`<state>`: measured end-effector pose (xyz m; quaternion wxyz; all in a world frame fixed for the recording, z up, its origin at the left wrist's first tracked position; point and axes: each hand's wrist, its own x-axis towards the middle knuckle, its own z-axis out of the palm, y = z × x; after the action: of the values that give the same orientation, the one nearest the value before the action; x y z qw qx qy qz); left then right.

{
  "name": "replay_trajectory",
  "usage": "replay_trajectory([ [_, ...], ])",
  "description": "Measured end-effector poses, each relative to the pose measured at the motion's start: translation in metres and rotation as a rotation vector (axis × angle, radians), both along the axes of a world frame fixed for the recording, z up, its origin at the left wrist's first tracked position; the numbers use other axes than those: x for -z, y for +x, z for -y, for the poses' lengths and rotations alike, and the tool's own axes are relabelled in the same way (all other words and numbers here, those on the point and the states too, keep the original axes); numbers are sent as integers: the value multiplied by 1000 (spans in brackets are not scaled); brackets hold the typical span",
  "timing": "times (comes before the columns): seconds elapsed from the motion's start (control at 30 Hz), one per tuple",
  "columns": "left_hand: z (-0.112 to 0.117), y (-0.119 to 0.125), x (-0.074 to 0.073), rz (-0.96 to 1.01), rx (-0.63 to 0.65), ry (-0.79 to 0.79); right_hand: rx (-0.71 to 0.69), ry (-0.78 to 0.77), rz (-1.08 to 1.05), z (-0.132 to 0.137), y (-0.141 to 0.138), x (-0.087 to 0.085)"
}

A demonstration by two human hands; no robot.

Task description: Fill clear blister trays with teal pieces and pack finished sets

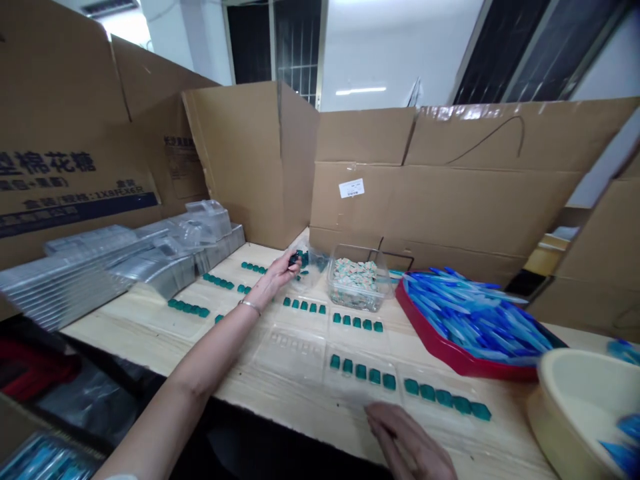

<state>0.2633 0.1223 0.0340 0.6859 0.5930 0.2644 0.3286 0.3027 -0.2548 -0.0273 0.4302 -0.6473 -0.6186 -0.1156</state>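
Note:
My left hand (287, 265) reaches to the far side of the table, its fingers closed on dark green pieces (295, 259). It is at the mouth of a clear plastic bag (316, 261) with more green pieces by it. Near the front edge, my right hand (413, 443) has thumb and fingers drawn together; whether anything is in them I cannot make out. Clear plastic trays lie flat on the table, most with a row of small green blocks (361, 371). One tray (290, 350) in front of my left forearm shows bare slots.
Stacked clear trays (165, 257) stand at the left. A clear tub (356, 303) of small pale pieces sits mid-back, beside a red tray (435, 350) heaped with blue pen-like sticks (470, 313). At right is a cream basin (565, 407). Cardboard walls (440, 200) enclose the back.

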Motion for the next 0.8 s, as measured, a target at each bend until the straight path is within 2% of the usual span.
replay_trajectory([
  [0.1, 40, -43, 5, 119, 73, -130, -19, -35, -63, -33, -2, -34],
  [0.2, 83, -78, 17, 329, 197, -347, -65, -69, -144, -82, -10, -59],
  [0.27, 106, -95, 24, 377, 193, -372, -134, -96, -220, -118, -16, -65],
  [0.33, 121, -108, 30, 379, 155, -336, -233, -103, -244, -148, -24, -63],
  [0.43, 127, -124, 36, 351, 96, -265, -350, -96, -196, -178, -38, -53],
  [0.5, 125, -135, 40, 330, 55, -221, -374, -96, -219, -190, -47, -45],
  [0.67, 116, -160, 48, 314, -60, -198, -373, -213, -595, -210, -64, -34],
  [0.8, 111, -173, 52, 292, -46, -211, -337, -235, -674, -223, -72, -33],
])
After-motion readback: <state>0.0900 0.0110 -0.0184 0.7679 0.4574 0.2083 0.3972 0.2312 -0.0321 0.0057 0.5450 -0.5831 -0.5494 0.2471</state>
